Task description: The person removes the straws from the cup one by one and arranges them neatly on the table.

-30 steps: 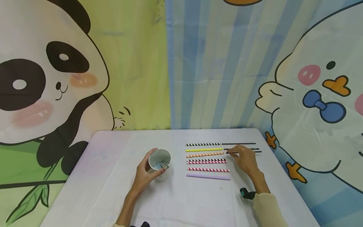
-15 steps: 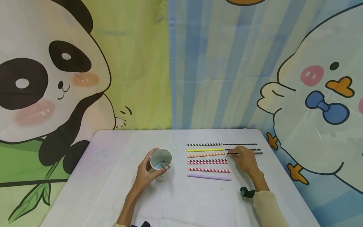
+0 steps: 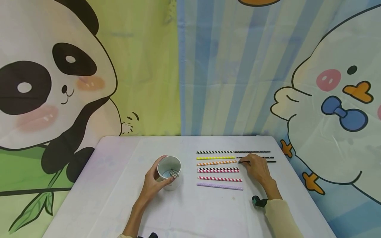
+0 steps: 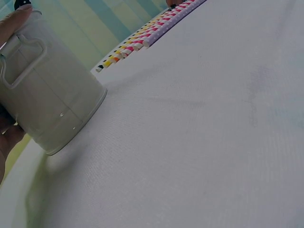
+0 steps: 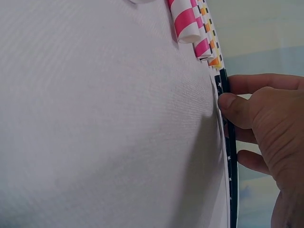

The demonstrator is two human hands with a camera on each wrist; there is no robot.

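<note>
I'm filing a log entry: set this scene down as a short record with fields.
Left hand: grips the white cup
Inside cup: black-and-white patterned piece
Right hand: pinches a plain black straw
Other straws, including: yellow straw, orange-striped straw, purple straw
Surface: white table
Backdrop: printed panda, printed bird

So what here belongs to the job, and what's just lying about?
Seemingly in the job:
white cup, gripped by the left hand
black straw, pinched by the right hand
other straws on the table

Just background:
panda picture
bird picture
</note>
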